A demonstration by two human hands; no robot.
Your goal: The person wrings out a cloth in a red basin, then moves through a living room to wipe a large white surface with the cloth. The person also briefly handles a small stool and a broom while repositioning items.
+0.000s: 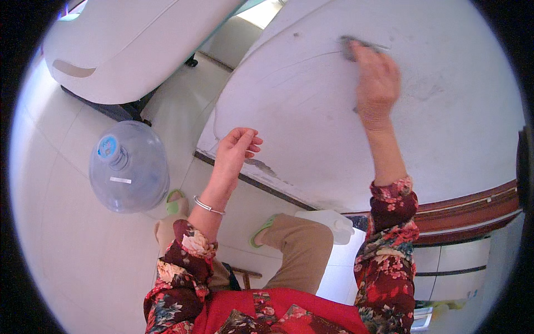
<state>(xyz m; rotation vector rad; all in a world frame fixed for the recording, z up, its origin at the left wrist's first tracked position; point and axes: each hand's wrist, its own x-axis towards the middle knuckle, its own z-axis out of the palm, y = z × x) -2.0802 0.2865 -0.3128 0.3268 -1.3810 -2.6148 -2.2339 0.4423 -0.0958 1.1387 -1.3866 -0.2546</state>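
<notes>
High on a white wall, my right hand grips a dark grey handheld tool, perhaps a scraper. Motion blur hides its exact shape, but a thin, light edge shows beyond my fingers. The tool appears to be against the wall surface. Thin dark lines run left from it, and grey smudges mark the wall to its right. My left hand hovers near the wall's lower left part, fingers loosely curled, with nothing visible in it. Below that hand, the paint is chipped just above the dark baseboard.
A large clear water jug stands on the tiled floor at left. Behind it is a white appliance-like body on a dark wheeled base. A white plastic container sits beside my knee. Reddish-brown wooden trim borders the wall at right.
</notes>
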